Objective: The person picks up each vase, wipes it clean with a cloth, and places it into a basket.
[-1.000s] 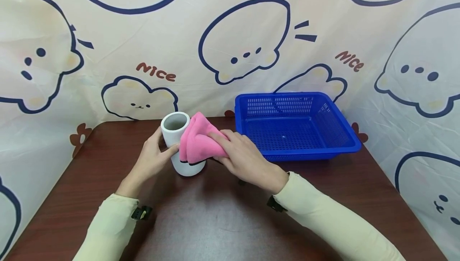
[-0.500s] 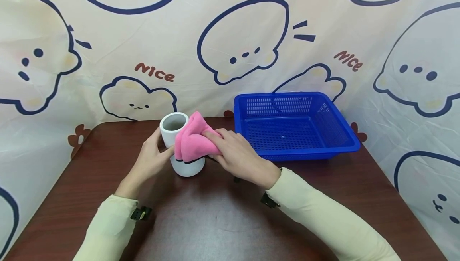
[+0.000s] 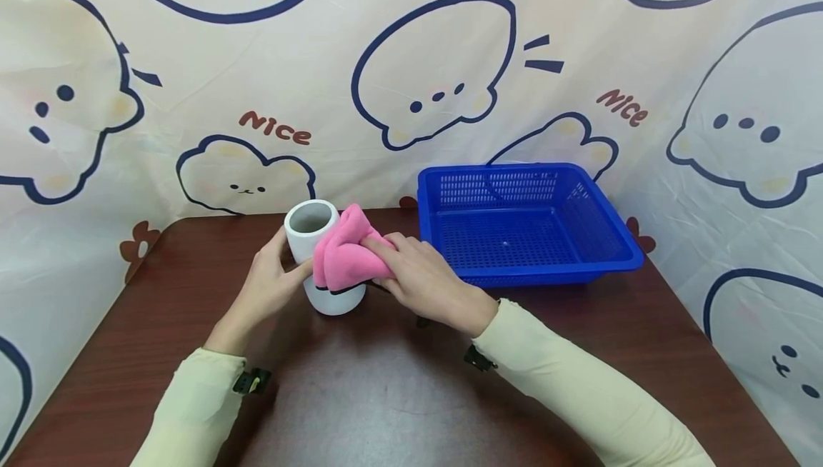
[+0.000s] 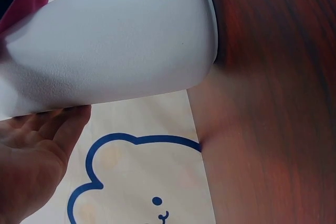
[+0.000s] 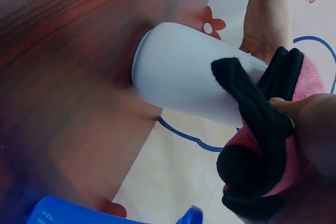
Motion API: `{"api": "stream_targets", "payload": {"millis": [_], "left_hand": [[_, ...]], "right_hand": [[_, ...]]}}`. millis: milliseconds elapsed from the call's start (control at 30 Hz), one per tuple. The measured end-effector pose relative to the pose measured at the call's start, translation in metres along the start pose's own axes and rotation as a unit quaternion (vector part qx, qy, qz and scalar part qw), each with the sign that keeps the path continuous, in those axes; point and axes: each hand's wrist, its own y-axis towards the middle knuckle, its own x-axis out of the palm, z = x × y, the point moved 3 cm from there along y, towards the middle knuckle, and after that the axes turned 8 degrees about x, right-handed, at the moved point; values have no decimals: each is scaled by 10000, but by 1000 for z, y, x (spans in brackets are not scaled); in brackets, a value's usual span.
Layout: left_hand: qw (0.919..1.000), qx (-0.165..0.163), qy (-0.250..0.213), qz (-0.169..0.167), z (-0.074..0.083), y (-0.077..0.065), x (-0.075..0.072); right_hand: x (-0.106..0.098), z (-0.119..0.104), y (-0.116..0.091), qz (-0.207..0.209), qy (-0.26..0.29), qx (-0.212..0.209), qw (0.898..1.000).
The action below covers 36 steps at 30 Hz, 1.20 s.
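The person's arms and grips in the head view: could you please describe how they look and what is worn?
The left sleeve and right sleeve are long, plain and pale yellow-green. A small black left wrist device and right wrist device show, likely the cameras. The left grip and right grip are bare, without gloves.

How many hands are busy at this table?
2: the left hand holds the side of the white container; the right hand grips the pink cloth.
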Motion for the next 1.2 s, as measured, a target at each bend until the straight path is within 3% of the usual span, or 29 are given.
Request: {"api": "stream_targets", "payload": {"millis": [467, 1200], "left_hand": [[10000, 66, -27, -30, -1, 0, -1], [9997, 64, -247, -36, -4, -1, 0]], "right_hand": [[8, 4, -2, -184, 19, 15, 9998], [24, 6, -8, -123, -219, -158, 9996]]}}
